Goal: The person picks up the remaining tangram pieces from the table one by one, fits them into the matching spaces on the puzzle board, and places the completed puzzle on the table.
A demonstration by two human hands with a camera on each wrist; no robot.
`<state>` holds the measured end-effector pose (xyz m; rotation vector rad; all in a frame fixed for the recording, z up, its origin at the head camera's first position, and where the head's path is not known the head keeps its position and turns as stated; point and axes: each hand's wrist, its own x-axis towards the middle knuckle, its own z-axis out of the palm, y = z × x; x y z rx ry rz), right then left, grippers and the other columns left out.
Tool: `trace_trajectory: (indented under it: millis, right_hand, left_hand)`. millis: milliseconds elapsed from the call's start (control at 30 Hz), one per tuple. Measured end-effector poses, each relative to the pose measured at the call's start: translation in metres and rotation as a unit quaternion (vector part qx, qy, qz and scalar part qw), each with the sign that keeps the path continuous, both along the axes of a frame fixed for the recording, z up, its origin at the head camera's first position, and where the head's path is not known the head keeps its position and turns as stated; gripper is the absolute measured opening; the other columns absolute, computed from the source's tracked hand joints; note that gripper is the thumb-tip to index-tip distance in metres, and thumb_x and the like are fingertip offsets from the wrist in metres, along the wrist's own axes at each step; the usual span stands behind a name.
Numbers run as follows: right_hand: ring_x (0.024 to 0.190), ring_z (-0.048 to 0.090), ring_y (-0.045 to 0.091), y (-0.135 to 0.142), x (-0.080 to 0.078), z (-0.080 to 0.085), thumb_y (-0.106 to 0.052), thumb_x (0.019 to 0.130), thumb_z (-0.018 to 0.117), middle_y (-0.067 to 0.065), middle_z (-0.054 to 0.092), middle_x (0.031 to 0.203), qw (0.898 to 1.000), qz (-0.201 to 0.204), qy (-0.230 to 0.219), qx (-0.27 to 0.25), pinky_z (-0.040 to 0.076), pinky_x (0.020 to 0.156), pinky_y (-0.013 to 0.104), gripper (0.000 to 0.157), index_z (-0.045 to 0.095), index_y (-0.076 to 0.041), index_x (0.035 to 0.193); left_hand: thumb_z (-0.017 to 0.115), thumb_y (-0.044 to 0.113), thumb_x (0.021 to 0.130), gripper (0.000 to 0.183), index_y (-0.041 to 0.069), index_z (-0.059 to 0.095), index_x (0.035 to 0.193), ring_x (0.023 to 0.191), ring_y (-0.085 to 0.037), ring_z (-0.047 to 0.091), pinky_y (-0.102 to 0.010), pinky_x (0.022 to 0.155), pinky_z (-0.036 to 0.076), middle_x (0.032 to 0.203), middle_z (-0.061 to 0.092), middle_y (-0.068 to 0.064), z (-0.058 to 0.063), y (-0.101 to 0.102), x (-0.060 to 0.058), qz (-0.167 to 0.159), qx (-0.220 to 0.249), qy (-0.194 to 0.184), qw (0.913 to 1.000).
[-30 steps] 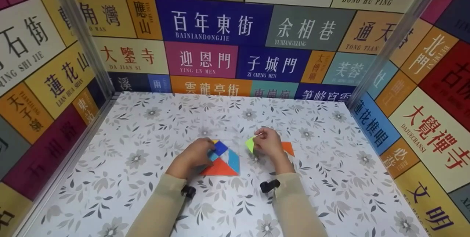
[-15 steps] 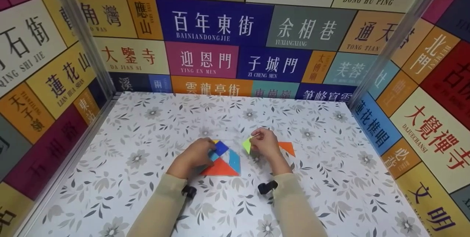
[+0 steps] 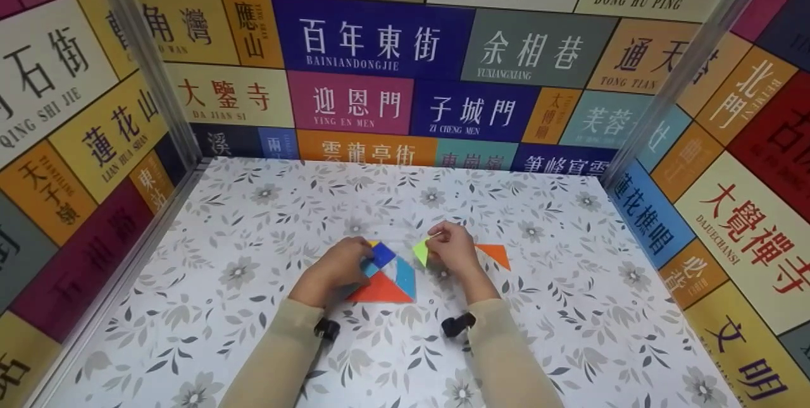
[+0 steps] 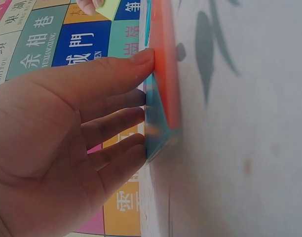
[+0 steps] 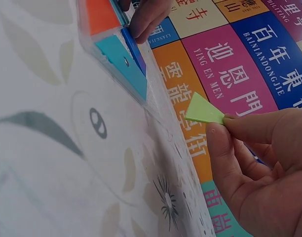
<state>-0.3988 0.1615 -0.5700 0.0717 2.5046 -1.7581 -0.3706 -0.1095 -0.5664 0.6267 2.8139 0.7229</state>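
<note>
A tangram lies at the middle of the table, its pieces in a shallow clear tray. The head view shows a red-orange triangle point(image 3: 381, 290), a light blue piece point(image 3: 405, 276), a dark blue square point(image 3: 383, 255) and a sliver of yellow. My left hand point(image 3: 335, 264) rests on the tray's left side, covering part of it. In the left wrist view its thumb touches the red-orange triangle and its fingertips a teal piece point(image 4: 156, 123). My right hand point(image 3: 455, 248) pinches a light green tangram piece point(image 5: 203, 109) between thumb and forefinger, above the table and right of the tray.
Another orange triangle point(image 3: 497, 255) lies on the table to the right of my right hand. The tabletop point(image 3: 538, 338) has a white floral cover. Panels with large printed characters point(image 3: 373, 41) stand at the back and both sides.
My right hand has moved a little left with the light green piece, towards the tray, so more of the loose orange triangle shows. The left hand stays in place.
</note>
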Motion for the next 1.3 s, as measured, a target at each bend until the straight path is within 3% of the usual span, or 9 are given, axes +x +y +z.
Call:
trace_trajectory:
  millis: [100,367,700,833,1067,1300]
  right_hand:
    - [0.073,0.068,0.016,-0.003,0.001,0.000,-0.005,0.093,0.074,0.007,0.069,0.091,1.000,0.004,-0.003,0.002,0.064,0.073,0.038,0.013,0.071,-0.008,0.105]
    - [0.073,0.069,0.020,-0.010,0.003,-0.002,-0.005,0.093,0.074,0.007,0.072,0.089,1.000,0.015,0.004,0.013,0.063,0.071,0.036,0.014,0.072,-0.007,0.107]
    - [0.074,0.070,0.017,-0.016,0.002,-0.006,-0.005,0.093,0.073,0.007,0.071,0.094,1.000,0.027,-0.011,0.006,0.063,0.070,0.034,0.020,0.072,-0.004,0.113]
    - [0.072,0.070,0.015,-0.020,0.003,-0.009,-0.001,0.091,0.072,0.006,0.072,0.091,0.999,0.034,0.001,-0.004,0.062,0.066,0.030,0.021,0.071,0.000,0.113]
    - [0.067,0.066,0.012,-0.027,0.008,-0.009,0.006,0.088,0.072,0.003,0.072,0.083,0.998,0.049,0.033,-0.015,0.059,0.062,0.025,0.018,0.071,0.003,0.106]
    - [0.067,0.066,0.012,-0.031,0.008,-0.010,0.005,0.088,0.072,0.003,0.072,0.082,0.998,0.053,0.027,-0.010,0.058,0.062,0.024,0.017,0.071,0.000,0.105]
  left_hand:
    - [0.094,0.009,0.075,0.048,0.001,0.078,0.119,0.122,-0.034,0.064,-0.048,0.111,0.051,0.132,0.069,-0.014,-0.001,0.000,0.000,-0.008,0.000,0.011,0.9999]
    - [0.092,0.013,0.078,0.050,0.006,0.077,0.125,0.128,-0.031,0.062,-0.048,0.114,0.049,0.137,0.067,-0.010,0.001,0.001,0.001,0.029,-0.005,-0.026,0.9992]
    - [0.091,0.013,0.080,0.049,0.008,0.077,0.127,0.130,-0.030,0.061,-0.048,0.115,0.049,0.140,0.066,-0.010,0.001,0.002,0.001,0.043,-0.003,-0.046,0.9980]
    - [0.091,0.012,0.079,0.050,0.007,0.077,0.127,0.128,-0.029,0.062,-0.048,0.114,0.050,0.139,0.066,-0.010,0.000,0.002,0.000,0.040,0.001,-0.043,0.9983]
    - [0.094,0.012,0.076,0.049,0.003,0.079,0.121,0.124,-0.033,0.063,-0.047,0.112,0.050,0.133,0.069,-0.014,-0.004,-0.002,-0.002,0.001,-0.003,0.006,1.0000]
    - [0.093,0.013,0.078,0.049,0.004,0.078,0.124,0.127,-0.033,0.062,-0.048,0.114,0.049,0.136,0.068,-0.013,-0.001,-0.001,-0.002,0.008,-0.008,-0.007,0.9999]
